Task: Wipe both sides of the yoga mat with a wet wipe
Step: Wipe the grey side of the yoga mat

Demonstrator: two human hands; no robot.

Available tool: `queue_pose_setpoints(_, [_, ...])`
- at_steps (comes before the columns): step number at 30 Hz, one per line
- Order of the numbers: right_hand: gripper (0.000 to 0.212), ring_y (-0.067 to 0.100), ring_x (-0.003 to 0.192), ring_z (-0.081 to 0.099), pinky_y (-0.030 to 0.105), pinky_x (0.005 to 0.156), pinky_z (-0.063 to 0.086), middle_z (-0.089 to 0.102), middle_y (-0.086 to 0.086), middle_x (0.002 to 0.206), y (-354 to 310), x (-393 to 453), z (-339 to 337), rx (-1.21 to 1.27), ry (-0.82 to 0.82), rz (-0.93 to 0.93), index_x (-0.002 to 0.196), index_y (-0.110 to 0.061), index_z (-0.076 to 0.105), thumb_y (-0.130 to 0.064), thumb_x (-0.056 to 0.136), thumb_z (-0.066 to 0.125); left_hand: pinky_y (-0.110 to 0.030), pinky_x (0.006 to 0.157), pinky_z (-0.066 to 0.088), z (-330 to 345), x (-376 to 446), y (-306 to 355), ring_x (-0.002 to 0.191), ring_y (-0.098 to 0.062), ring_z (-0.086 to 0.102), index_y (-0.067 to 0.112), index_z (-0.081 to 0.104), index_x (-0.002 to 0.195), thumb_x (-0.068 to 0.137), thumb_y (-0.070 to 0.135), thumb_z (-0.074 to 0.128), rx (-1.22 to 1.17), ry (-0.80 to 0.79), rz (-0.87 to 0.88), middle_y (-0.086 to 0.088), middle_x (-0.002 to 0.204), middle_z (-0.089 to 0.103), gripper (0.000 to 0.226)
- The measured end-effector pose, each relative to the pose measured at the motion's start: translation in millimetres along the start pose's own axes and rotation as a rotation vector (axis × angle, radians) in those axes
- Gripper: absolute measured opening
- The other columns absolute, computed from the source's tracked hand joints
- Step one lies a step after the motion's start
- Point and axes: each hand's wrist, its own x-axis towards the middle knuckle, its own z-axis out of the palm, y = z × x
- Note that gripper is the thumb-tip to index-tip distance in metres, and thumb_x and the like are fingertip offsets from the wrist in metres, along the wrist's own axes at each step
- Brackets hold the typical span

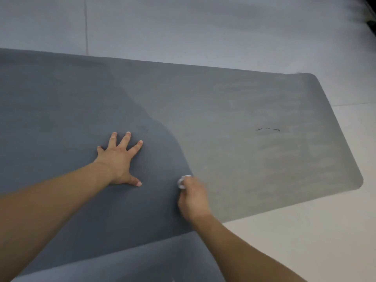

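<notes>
A grey yoga mat (234, 110) lies flat on the floor and fills most of the view. Its left part looks darker and damp, its right part paler and dry, with a curved border between them. My left hand (119, 159) presses flat on the dark part with fingers spread. My right hand (193, 197), blurred, grips a crumpled white wet wipe (183, 181) against the mat right at that border. A small black mark (268, 129) sits on the pale part to the right.
A pale tiled floor (203, 27) surrounds the mat beyond its far edge and at the right. The mat's rounded right end (358, 180) stops near the right frame edge. A dark object (371, 23) shows at the top right corner.
</notes>
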Motion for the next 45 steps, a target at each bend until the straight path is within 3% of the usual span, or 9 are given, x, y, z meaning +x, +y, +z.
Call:
queue_pose_setpoints(6, [0.032,0.035,0.075,0.056,0.037,0.067,0.049,0.061,0.012,0.082,-22,37,1,-0.1,-0.202,-0.435,0.088,-0.009,0.06,0.0,0.057,0.061,-0.059,0.11,0.037,-6,9,-4,0.148,-0.036,0.006,0.047,0.013,0.156,0.063,0.085,0.068,-0.022,0.064,-0.006,0.001,0.162,0.002,0.115])
queue_pose_setpoints(11, [0.016,0.036,0.072,0.059,0.033,0.061,0.043,0.061,0.015,0.076,77,82,-64,-0.201,0.068,0.054,0.08,-0.008,0.057,0.004,0.069,0.059,-0.058,0.107,0.04,-7,13,-3,0.148,-0.036,0.006,0.046,0.016,0.153,0.058,0.086,0.07,0.012,0.088,-0.011,-0.001,0.16,0.003,0.116])
queue_pose_setpoints(14, [0.014,0.037,0.073,0.055,0.036,0.06,0.04,0.06,0.015,0.077,66,86,-56,-0.142,0.148,0.196,0.078,-0.006,0.053,-0.002,0.071,0.041,-0.066,0.113,0.03,-9,17,-5,0.151,-0.04,-0.017,0.043,-0.002,0.156,0.054,0.086,0.072,-0.001,0.055,-0.034,-0.001,0.163,-0.021,0.133])
queue_pose_setpoints(21, [0.018,0.033,0.069,0.05,0.039,0.063,0.041,0.055,0.011,0.077,-64,54,19,-0.052,-0.12,-0.304,0.079,-0.011,0.052,-0.001,0.065,0.051,-0.072,0.113,0.025,-12,23,-5,0.15,-0.04,-0.023,0.041,-0.02,0.155,0.048,0.085,0.077,-0.081,-0.02,-0.055,0.006,0.161,-0.035,0.151])
queue_pose_setpoints(25, [0.031,0.033,0.07,0.055,0.034,0.064,0.045,0.059,0.01,0.076,-38,74,1,-0.142,-0.152,-0.439,0.083,-0.01,0.059,-0.001,0.053,0.062,-0.072,0.114,0.022,-13,23,-6,0.15,-0.039,-0.025,0.042,-0.02,0.155,0.05,0.083,0.078,-0.096,-0.027,-0.054,0.007,0.161,-0.036,0.15])
queue_pose_setpoints(30, [0.025,0.039,0.079,0.061,0.034,0.066,0.047,0.066,0.016,0.085,56,112,-57,-0.23,0.055,-0.002,0.084,-0.008,0.062,0.004,0.063,0.055,-0.066,0.112,0.031,-12,22,-9,0.152,-0.039,-0.017,0.044,-0.02,0.155,0.045,0.092,0.07,-0.027,0.006,-0.055,0.007,0.163,-0.03,0.15])
queue_pose_setpoints(34, [0.017,0.039,0.08,0.059,0.037,0.064,0.044,0.064,0.017,0.084,41,118,-43,-0.079,0.168,0.2,0.081,-0.008,0.058,0.001,0.074,0.046,-0.067,0.113,0.026,-14,24,-10,0.153,-0.037,-0.01,0.047,-0.016,0.155,0.041,0.095,0.067,0.005,0.031,-0.057,0.009,0.165,-0.022,0.149])
queue_pose_setpoints(41, [0.014,0.032,0.07,0.051,0.038,0.063,0.041,0.057,0.009,0.079,-63,108,15,-0.039,-0.1,-0.342,0.079,-0.012,0.054,-0.001,0.072,0.049,-0.053,0.109,0.038,-21,31,-21,0.149,-0.031,0.005,0.055,-0.002,0.154,0.066,0.088,0.062,-0.037,0.062,-0.027,0.013,0.167,-0.008,0.114])
queue_pose_setpoints(45, [0.031,0.032,0.071,0.059,0.032,0.064,0.046,0.063,0.008,0.078,-32,134,-6,-0.121,-0.103,-0.439,0.083,-0.014,0.062,0.004,0.058,0.066,-0.049,0.104,0.04,-23,36,-28,0.146,-0.028,0.012,0.056,0.004,0.154,0.076,0.08,0.061,-0.032,0.08,0.005,0.012,0.165,0.0,0.099])
